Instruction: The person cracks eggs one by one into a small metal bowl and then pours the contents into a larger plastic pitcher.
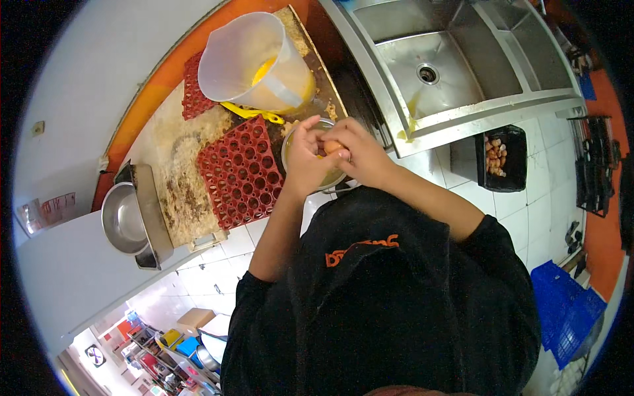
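Both hands meet above a round metal bowl (328,182), whose rim shows around them. My right hand (359,153) has its fingers closed around a brown egg (333,146). My left hand (308,161) touches the egg from the other side, its thumb near the shell and its fingers partly curled. Something yellow shows just beneath the egg. Beyond the bowl stands a large translucent plastic jug (237,54) with yellow liquid in it. A red plastic egg tray (241,173) lies left of the hands, its cups without eggs.
A yellow-handled tool (252,114) lies by the jug, near another red tray (193,89). Metal pans (148,218) stand at the worktop's left end. A steel sink (436,99) is at upper right, with a black bin (517,158) of eggshells below. Blue crates (564,307) stand at right.
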Action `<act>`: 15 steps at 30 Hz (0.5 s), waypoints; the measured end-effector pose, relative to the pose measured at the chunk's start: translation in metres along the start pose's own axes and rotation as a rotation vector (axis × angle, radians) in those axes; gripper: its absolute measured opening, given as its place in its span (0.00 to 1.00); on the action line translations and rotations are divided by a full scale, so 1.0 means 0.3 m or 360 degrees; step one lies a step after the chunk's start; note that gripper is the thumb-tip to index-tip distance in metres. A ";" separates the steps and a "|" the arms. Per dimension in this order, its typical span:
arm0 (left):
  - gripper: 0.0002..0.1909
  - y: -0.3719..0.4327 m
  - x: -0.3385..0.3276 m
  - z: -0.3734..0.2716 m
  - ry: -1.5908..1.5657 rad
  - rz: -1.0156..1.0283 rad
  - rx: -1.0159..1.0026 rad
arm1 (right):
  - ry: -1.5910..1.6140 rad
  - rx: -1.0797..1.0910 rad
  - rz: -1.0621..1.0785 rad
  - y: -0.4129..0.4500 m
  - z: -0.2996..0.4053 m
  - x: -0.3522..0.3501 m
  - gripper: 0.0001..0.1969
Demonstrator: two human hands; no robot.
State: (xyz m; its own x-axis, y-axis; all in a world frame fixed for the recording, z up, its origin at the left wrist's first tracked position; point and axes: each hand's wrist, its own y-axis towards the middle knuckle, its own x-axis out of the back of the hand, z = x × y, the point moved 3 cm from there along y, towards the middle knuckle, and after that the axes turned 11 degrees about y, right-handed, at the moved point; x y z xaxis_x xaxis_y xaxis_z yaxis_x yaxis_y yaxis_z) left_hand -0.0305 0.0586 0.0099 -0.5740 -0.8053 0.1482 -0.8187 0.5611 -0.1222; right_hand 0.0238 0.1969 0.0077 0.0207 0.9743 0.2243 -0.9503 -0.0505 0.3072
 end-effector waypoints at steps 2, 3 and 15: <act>0.39 -0.013 0.020 0.043 0.0096 -0.0078 -0.0010 | -0.0010 -0.0076 -0.0101 0.007 -0.062 0.022 0.23; 0.40 -0.021 0.037 0.072 0.0191 -0.0139 -0.0014 | -0.0021 -0.0164 -0.0215 0.011 -0.104 0.039 0.22; 0.25 -0.061 0.105 0.147 0.0351 -0.0420 0.0208 | -0.0316 -0.0036 -0.0065 0.072 -0.499 0.001 0.25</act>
State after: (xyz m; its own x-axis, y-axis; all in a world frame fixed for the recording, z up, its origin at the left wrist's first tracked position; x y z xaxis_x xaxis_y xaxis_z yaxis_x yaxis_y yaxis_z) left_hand -0.0330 0.0146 -0.0264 -0.3446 -0.8505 0.3975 -0.9383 0.2990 -0.1736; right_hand -0.0432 0.2291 -0.1240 0.1182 0.9129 0.3907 -0.9542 -0.0045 0.2992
